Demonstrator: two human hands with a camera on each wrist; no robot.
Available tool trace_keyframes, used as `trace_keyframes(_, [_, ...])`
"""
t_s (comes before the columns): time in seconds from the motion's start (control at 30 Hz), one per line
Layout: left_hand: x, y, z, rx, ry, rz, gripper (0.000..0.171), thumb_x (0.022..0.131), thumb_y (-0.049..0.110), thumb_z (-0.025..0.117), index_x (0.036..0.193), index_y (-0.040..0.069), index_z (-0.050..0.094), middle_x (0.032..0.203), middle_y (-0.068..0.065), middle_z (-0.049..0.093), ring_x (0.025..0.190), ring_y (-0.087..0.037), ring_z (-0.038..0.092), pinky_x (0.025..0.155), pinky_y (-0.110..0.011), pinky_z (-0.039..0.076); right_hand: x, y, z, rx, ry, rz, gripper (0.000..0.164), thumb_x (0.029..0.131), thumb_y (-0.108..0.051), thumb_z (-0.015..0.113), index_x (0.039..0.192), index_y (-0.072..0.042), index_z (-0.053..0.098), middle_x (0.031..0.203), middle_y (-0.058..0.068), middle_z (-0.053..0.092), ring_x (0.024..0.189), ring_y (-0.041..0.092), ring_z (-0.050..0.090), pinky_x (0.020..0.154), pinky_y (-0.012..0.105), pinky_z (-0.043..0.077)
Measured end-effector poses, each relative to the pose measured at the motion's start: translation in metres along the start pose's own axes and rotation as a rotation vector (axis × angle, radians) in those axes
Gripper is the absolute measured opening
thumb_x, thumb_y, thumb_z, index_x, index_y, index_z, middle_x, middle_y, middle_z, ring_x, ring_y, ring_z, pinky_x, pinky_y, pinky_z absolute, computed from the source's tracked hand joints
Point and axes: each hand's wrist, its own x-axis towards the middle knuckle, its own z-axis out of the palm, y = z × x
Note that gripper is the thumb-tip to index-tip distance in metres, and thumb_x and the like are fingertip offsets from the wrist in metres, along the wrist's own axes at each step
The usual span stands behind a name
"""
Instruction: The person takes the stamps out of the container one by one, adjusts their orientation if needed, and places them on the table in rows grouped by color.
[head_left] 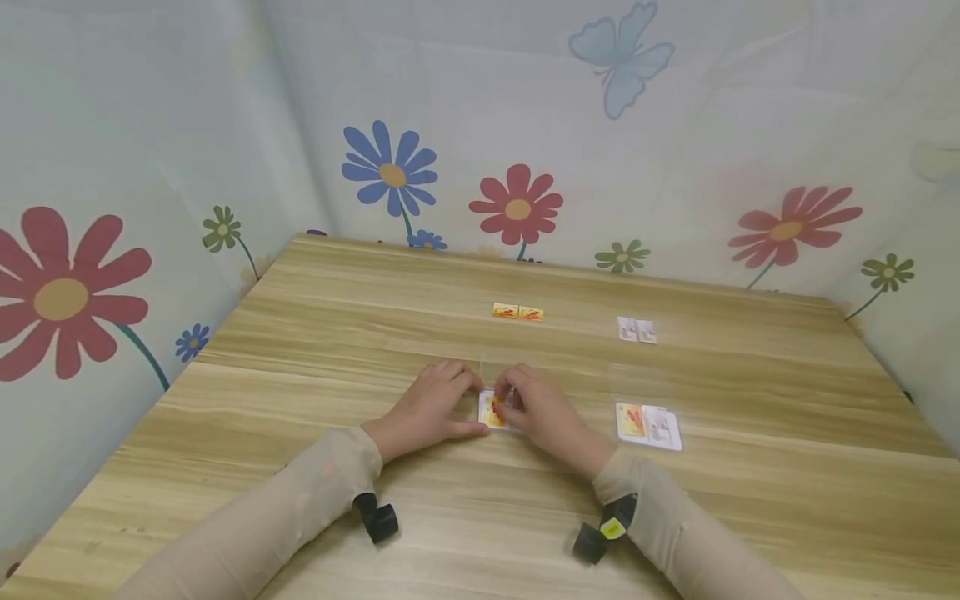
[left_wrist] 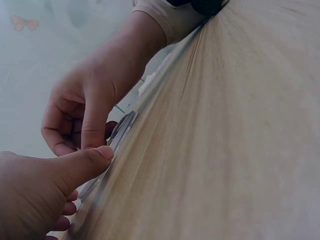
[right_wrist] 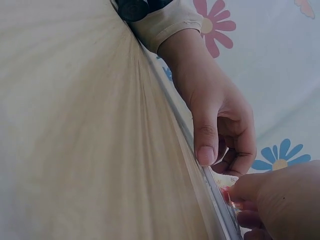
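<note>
A thin white-edged card case (head_left: 483, 410) lies on the wooden table between both hands, with a clear lid folded out behind it. Its left side is held by my left hand (head_left: 431, 404), the thumb at the near corner and fingers at the far one. Over the case, my right hand (head_left: 543, 408) has curled fingers; its thumb and index finger pinch at a small red-and-yellow picture card (head_left: 492, 412). That hand hides the right part of the case. In the right wrist view, the picture card (right_wrist: 225, 192) shows red beside the right fingertips, and the left thumb rests along the case edge.
To the right lies a similar case (head_left: 670, 437) holding a red-and-yellow card and a pale grey one, its clear lid (head_left: 637, 382) behind. Farther back are two red-and-yellow cards (head_left: 506, 311) and two pale cards (head_left: 627, 329). A flowered curtain (head_left: 450, 83) surrounds the table.
</note>
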Motion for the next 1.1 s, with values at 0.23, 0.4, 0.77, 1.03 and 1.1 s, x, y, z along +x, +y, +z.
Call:
trace_keyframes(0.23, [0.000,0.000,0.000,0.003,-0.001,0.001,0.052,0.076,0.045,0.077,0.111,0.009,0.062,0.114,-0.005,0.059,0.119,-0.028,0.051,0.105,-0.048,0.038,0.000,0.001,0.000,-0.005,0.022,-0.020,0.014,0.083,-0.006,0.071,0.088,-0.010,0.059,0.081,0.000,0.057,0.070,0.008,0.048,0.061,0.018,0.041])
trace_keyframes(0.4, [0.000,0.000,0.000,0.007,-0.004,-0.003,0.052,0.076,0.046,0.077,0.111,0.010,0.062,0.114,-0.005,0.059,0.119,-0.028,0.051,0.105,-0.048,0.039,0.000,0.000,0.000,-0.017,0.020,-0.021,0.012,0.085,-0.006,0.069,0.096,-0.009,0.064,0.084,0.000,0.060,0.071,0.008,0.050,0.062,0.018,0.043])
trace_keyframes(0.77, [0.000,-0.001,0.002,0.017,0.006,0.003,0.052,0.076,0.047,0.077,0.111,0.011,0.062,0.115,-0.005,0.059,0.119,-0.028,0.051,0.106,-0.049,0.038,-0.001,-0.003,-0.006,-0.039,0.009,-0.016,0.006,0.086,-0.007,0.066,0.091,-0.010,0.066,0.083,0.000,0.060,0.072,0.008,0.052,0.062,0.017,0.043])
trace_keyframes(1.03, [0.000,-0.002,0.003,0.027,0.022,0.015,0.053,0.075,0.047,0.077,0.110,0.010,0.062,0.112,-0.004,0.059,0.117,-0.027,0.052,0.105,-0.047,0.039,0.000,-0.009,-0.017,-0.021,-0.020,0.018,0.004,0.087,-0.009,0.065,0.090,-0.008,0.065,0.080,-0.001,0.059,0.070,0.009,0.051,0.061,0.018,0.041])
trace_keyframes(1.1, [0.000,-0.003,0.003,0.028,0.022,0.016,0.053,0.075,0.047,0.077,0.110,0.010,0.062,0.112,-0.004,0.059,0.117,-0.026,0.052,0.104,-0.047,0.040,0.000,-0.008,-0.019,-0.017,-0.027,0.012,0.004,0.087,-0.009,0.065,0.090,-0.007,0.065,0.080,-0.001,0.060,0.070,0.009,0.051,0.062,0.018,0.042])
